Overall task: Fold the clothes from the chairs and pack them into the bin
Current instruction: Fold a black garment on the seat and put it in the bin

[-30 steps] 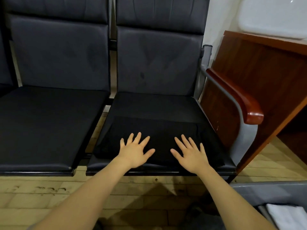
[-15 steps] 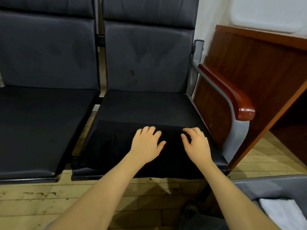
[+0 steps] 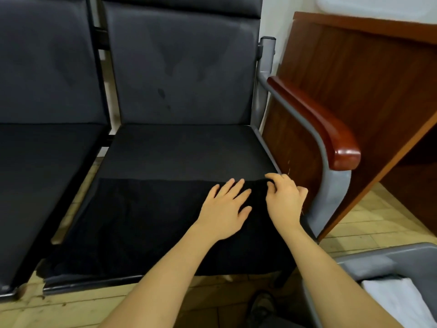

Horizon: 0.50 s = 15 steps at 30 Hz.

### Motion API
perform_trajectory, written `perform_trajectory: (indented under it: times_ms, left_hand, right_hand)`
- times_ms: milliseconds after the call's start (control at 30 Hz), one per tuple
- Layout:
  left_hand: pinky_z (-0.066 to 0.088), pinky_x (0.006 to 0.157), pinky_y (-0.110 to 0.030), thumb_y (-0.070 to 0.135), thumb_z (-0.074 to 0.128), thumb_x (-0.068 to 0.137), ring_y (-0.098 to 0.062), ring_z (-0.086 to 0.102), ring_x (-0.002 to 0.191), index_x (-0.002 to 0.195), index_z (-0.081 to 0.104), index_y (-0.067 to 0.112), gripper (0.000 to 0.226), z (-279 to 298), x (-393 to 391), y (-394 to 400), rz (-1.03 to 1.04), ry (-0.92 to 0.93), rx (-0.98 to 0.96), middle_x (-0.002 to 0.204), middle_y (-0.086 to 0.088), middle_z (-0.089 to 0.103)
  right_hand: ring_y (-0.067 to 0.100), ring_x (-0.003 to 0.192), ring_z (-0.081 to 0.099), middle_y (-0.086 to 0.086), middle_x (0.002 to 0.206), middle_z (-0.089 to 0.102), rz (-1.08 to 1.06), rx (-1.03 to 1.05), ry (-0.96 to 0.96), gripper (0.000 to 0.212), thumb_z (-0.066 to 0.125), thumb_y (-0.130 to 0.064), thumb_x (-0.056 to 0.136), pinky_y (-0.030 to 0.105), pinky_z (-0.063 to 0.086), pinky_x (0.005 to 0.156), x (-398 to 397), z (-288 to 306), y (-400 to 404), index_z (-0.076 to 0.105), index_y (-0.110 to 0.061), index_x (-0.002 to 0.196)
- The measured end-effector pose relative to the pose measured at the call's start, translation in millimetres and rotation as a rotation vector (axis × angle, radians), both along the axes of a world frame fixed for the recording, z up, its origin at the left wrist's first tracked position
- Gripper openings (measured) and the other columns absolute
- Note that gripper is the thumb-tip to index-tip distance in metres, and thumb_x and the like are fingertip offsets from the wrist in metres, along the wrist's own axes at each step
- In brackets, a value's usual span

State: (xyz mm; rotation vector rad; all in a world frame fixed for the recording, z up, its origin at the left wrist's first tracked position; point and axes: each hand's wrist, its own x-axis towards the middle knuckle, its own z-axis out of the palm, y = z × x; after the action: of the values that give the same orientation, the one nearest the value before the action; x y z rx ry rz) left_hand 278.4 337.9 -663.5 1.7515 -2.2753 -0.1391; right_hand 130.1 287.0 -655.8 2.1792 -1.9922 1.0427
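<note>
A row of dark grey padded chairs (image 3: 179, 74) with metal frames fills most of the view; the right-hand seat ends in a grey metal arm topped by a glossy reddish-brown wooden armrest (image 3: 331, 133). Just beyond that arm stands a brown wooden cabinet panel (image 3: 369, 86). The floor is pale wooden planking (image 3: 378, 223).

A black folded fabric garment (image 3: 146, 223) lies flat across the front half of the right-hand seat, its far edge running straight across the cushion and its near edge reaching the seat front.

At lower right is the rim of a grey plastic bin (image 3: 378, 261), well apart from the garment, with a white folded cloth (image 3: 402, 301) inside it.

The left hand (image 3: 224, 209) rests palm-down on the right part of the garment, fingers straight and slightly spread, gripping nothing.

The right hand (image 3: 283, 200) is just beside it, at the garment's far right corner. Its fingers (image 3: 275, 179) are curled and pinch the fabric edge, which is bunched up slightly under them. The thumb is not clearly visible.
</note>
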Motion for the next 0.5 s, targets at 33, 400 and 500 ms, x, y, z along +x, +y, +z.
perform_trajectory:
  times_ms: [33, 400, 500]
  left_hand:
    - [0.001, 0.118, -0.041, 0.050, 0.027, 0.099, -0.018, -0.004, 0.146, 0.149, 0.017, 0.035, 0.053, 0, 1, -1, 0.041, -0.009, 0.079, 0.159, 0.005, 0.000]
    - [-0.003, 0.117, -0.039, 0.055, 0.029, 0.096, -0.015, -0.002, 0.146, 0.150, 0.010, 0.032, 0.061, 7, 18, 11, 0.108, -0.058, 0.047, 0.159, 0.006, 0.004]
    - [0.001, 0.116, -0.038, 0.046, 0.031, 0.098, -0.016, 0.005, 0.146, 0.150, 0.019, 0.028, 0.056, 10, 27, 14, 0.165, -0.093, -0.022, 0.158, 0.004, 0.013]
  right_hand:
    - [0.024, 0.094, 0.061, 0.004, 0.101, 0.064, 0.001, -0.024, -0.013, 0.026, 0.051, -0.007, 0.093, 0.037, 0.036, 0.084, -4, 0, -1, 0.067, -0.015, 0.113]
    - [0.032, 0.093, 0.056, 0.014, 0.107, 0.058, 0.037, -0.047, 0.104, 0.030, 0.059, -0.005, 0.088, 0.041, 0.049, 0.074, 5, 6, 2, 0.063, -0.006, 0.118]
    - [0.026, 0.103, 0.057, 0.010, 0.117, 0.057, 0.253, -0.066, 0.083, 0.033, 0.057, -0.005, 0.089, 0.038, 0.050, 0.083, 22, 12, 12, 0.060, -0.008, 0.122]
